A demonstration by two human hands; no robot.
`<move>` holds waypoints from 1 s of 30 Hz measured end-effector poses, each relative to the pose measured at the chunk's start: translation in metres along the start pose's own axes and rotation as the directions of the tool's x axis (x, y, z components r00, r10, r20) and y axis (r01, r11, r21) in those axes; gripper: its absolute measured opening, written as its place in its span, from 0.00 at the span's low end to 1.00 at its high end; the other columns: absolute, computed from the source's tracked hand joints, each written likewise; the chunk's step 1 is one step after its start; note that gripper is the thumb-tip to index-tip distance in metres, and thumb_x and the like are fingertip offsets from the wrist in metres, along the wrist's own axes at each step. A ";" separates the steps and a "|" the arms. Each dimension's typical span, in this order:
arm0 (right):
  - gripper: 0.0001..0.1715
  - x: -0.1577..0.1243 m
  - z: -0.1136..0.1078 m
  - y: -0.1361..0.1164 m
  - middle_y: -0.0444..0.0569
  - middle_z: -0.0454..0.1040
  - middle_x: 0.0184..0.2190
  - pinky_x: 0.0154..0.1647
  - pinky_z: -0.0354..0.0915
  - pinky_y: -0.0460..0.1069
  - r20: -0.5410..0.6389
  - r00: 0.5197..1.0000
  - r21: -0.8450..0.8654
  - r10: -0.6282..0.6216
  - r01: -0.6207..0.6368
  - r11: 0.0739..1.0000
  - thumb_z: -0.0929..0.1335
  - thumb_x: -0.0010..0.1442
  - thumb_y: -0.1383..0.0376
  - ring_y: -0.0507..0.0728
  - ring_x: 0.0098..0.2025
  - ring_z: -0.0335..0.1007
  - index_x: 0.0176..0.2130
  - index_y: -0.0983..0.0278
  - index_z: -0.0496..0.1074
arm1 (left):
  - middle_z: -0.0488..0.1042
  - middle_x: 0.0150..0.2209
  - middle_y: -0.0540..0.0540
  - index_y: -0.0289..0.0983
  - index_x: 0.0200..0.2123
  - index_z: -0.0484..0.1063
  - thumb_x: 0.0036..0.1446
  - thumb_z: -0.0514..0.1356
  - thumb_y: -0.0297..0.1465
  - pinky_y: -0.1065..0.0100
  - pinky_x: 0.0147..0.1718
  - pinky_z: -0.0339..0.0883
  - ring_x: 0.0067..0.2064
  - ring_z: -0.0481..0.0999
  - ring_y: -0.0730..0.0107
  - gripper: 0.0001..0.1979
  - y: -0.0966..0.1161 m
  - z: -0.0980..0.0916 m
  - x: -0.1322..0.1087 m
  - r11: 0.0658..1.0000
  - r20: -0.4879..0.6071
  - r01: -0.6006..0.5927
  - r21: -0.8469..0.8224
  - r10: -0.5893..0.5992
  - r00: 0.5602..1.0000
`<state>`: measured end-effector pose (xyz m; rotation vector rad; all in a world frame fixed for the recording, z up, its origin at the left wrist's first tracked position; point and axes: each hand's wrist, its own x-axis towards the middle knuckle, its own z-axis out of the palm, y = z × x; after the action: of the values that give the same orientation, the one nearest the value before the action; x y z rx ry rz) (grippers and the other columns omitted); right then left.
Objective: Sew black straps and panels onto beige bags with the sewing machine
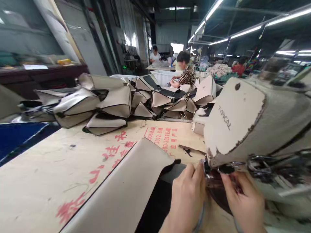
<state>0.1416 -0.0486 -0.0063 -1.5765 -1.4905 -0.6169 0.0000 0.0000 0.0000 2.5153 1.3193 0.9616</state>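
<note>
A sewing machine [233, 119] marked TYPICAL stands at the right, its needle area low over the wooden table. Close to the left of that area, my left hand [188, 191] has its fingers pressed together on the edge of a half-made beige bag [123, 187] with a black lining. The bag stretches from this hand toward the bottom left, lying on the table. My right hand [245, 194] is closed just right of the needle area, its thumb and fingers pinched under the machine head. What lies between those fingers is hidden.
Beige bags [114, 100] with black edging are piled along the table's far side. The wooden tabletop [36, 184] carries red printed characters. A dark scrap [188, 150] lies near the machine. Beyond the pile, a person [188, 74] in a patterned top sits by a white bin [162, 77].
</note>
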 end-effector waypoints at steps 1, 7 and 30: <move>0.19 0.001 0.000 -0.002 0.48 0.71 0.21 0.26 0.60 0.44 0.000 1.000 -0.005 0.017 -0.017 1.000 0.61 0.64 0.56 0.51 0.22 0.66 0.29 0.66 0.68 | 0.64 0.26 0.51 0.38 0.35 0.66 0.60 0.50 0.26 0.70 0.21 0.55 0.25 0.66 0.72 0.06 0.000 0.001 0.000 1.000 0.002 -0.004 -0.005 0.004 1.000; 0.18 0.000 0.002 -0.003 0.49 0.72 0.23 0.27 0.61 0.46 0.008 0.999 0.018 0.040 -0.040 0.999 0.62 0.63 0.56 0.53 0.23 0.68 0.29 0.65 0.69 | 0.66 0.28 0.50 0.38 0.40 0.66 0.62 0.49 0.27 0.72 0.22 0.57 0.25 0.66 0.73 0.08 0.001 0.001 -0.002 0.999 0.008 -0.023 -0.032 0.023 1.000; 0.15 -0.012 0.005 0.009 0.51 0.72 0.25 0.29 0.61 0.47 0.032 0.999 0.074 -0.021 0.019 0.997 0.64 0.62 0.58 0.54 0.26 0.69 0.31 0.67 0.70 | 0.67 0.29 0.49 0.37 0.41 0.66 0.61 0.50 0.25 0.71 0.22 0.58 0.26 0.67 0.73 0.08 0.002 -0.001 -0.001 0.995 0.029 -0.095 0.010 0.095 0.995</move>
<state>0.1478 -0.0503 -0.0203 -1.5233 -1.5378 -0.5438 0.0000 -0.0021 0.0013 2.6118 1.2106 0.9355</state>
